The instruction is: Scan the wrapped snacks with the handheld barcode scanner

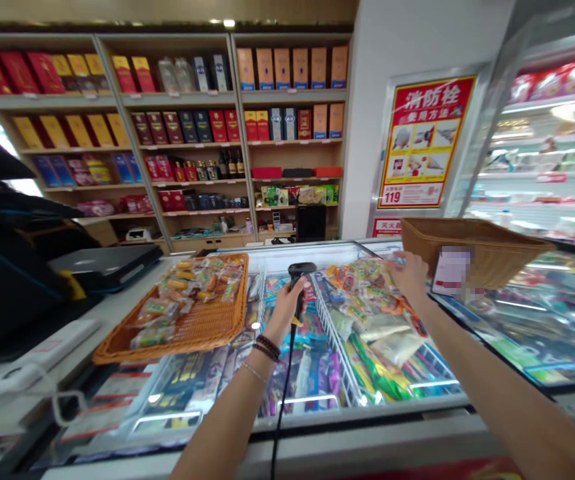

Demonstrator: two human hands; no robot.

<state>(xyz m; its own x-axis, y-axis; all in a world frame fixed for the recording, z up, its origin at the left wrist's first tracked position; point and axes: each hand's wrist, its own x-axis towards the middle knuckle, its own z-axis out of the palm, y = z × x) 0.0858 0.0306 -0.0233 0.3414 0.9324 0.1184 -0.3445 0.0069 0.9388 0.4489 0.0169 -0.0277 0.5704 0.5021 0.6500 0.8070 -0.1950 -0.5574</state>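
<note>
My left hand (286,303) is closed round the handle of a black barcode scanner (301,272), whose cord runs down toward me. The scanner head points away over the glass lid of a chest freezer (317,407). My right hand (407,275) reaches out to the right and its fingers pinch a small snack packet (396,260) above a pile of wrapped snacks (367,293) lying on the freezer glass. Beaded bracelets sit on my left wrist.
An orange wicker tray (202,330) with several packaged snacks rests on the freezer at left. A brown wicker basket (487,250) stands at right. A checkout terminal (12,267) and counter are at far left. Shelves of boxed goods (192,127) line the back wall; a refrigerated case (552,147) stands right.
</note>
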